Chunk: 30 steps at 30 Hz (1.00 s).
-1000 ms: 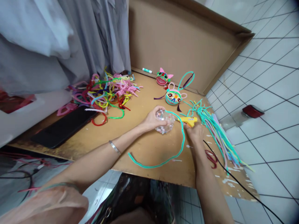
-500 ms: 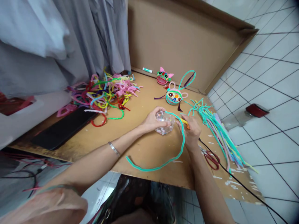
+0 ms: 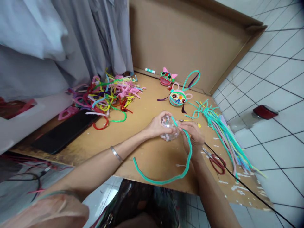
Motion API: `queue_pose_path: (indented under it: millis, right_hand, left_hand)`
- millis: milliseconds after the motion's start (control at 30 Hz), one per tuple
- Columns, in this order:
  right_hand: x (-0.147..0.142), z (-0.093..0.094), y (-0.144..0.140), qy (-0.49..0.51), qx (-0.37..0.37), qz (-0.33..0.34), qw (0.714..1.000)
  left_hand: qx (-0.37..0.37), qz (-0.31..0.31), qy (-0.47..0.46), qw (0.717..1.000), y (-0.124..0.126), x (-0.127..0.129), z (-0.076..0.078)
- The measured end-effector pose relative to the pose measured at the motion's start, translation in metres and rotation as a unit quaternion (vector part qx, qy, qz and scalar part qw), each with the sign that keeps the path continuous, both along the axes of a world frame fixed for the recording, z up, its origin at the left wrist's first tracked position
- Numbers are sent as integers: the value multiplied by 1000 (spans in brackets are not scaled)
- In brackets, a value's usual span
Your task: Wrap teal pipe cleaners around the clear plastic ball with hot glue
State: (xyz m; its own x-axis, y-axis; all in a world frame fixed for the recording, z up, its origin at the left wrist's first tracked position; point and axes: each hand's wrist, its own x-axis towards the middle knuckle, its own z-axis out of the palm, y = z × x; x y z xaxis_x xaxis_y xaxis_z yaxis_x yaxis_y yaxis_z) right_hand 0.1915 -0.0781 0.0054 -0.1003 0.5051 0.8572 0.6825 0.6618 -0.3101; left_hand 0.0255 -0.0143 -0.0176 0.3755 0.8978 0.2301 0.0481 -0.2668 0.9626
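The right hand (image 3: 194, 136) leaves the yellow plastic gun (image 3: 199, 125) to pinch the fuzzy teal string (image 3: 189, 155), likely gluing, which needs pressing on the round clear ball (image 3: 166, 121) the left hand (image 3: 156, 126) cups.

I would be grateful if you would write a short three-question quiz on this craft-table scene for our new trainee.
1. What is the left hand holding?
2. True or false: the right hand is holding the red-handled scissors.
3. How many decorated animal heads are in view?
A) one
B) two
C) four

Key:
1. A clear ball.
2. False: it is pinching a turquoise pipe cleaner.
3. B.
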Motion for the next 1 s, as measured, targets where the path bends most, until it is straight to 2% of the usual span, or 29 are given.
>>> queue_pose_path:
  millis: [200,467,633,800,1000]
  right_hand:
    - [-1,4,-2,17,-28,4,999]
    - [2,0,5,22,-25,56,998]
    - [1,1,4,16,-43,35,998]
    - [1,1,4,6,-38,40,998]
    - [1,5,0,-4,-68,41,997]
  left_hand:
    - [-9,2,3,1000,-2,1,4]
    - [-12,11,-1,1000,-1,1,3]
    - [-13,14,10,1000,0,2,3]
    - [-23,10,7,1000,0,2,3]
    - [-21,15,25,999,-2,2,2]
